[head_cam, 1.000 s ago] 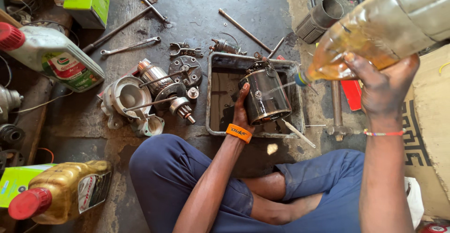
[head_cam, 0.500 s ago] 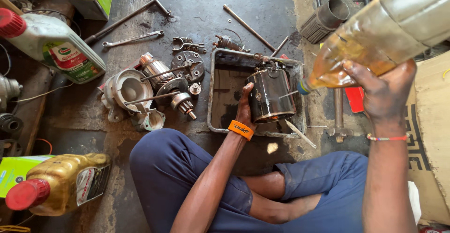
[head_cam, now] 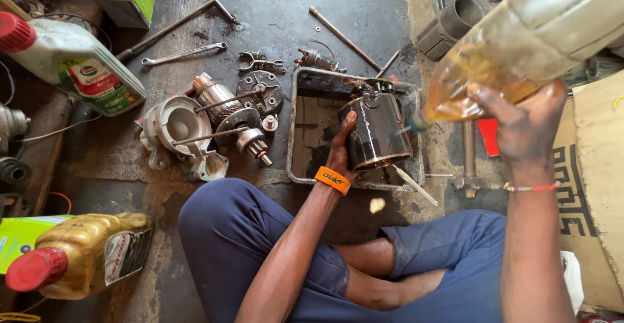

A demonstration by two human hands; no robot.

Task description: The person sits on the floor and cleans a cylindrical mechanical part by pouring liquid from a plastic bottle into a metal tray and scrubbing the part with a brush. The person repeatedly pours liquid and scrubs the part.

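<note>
Right hand [head_cam: 520, 125] tilting bottle [head_cam: 520, 43]

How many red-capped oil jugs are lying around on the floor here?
2. A white red-capped jug lies at upper left; a gold red-capped jug lies at lower left. Others may sit outside the view.

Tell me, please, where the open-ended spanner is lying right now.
In the head view, the spanner lies on the floor at upper left, between the long bar and the armature.

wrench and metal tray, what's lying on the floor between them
In the head view, a small forked bracket and a round plate lie between the wrench and the tray, with a small wired part by the tray's far corner.
</note>
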